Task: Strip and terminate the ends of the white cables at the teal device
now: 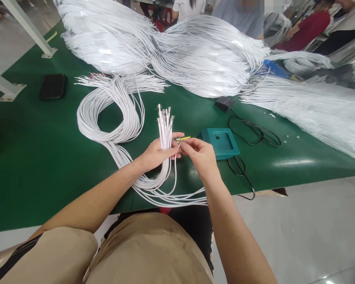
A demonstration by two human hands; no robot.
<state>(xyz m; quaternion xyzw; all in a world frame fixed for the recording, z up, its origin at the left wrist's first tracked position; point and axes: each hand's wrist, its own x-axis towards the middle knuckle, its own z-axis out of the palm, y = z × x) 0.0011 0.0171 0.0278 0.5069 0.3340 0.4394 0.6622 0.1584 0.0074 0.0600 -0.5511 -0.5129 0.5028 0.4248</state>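
My left hand (pixel 159 153) is closed round a bundle of white cables (pixel 165 136), whose stripped ends with bare metal strands point up and away from me. Beside it, my right hand (pixel 199 154) pinches the end of a single white cable (pixel 175 169) that stands apart from the bundle. A small yellow piece (pixel 183 138) shows between the fingertips of both hands; what it is I cannot make out. From the bundle, the cables loop down along the table's front edge and join a coiled hank of white cables (pixel 111 136) on the left.
Large heaps of white cables (pixel 207 55) lie across the back of the green table (pixel 47 157). A teal device with a recessed tray (pixel 225 142), a black cord (pixel 263 138) and a small black box (pixel 225 103) are at right. A black case (pixel 52 86) lies left. People sit beyond.
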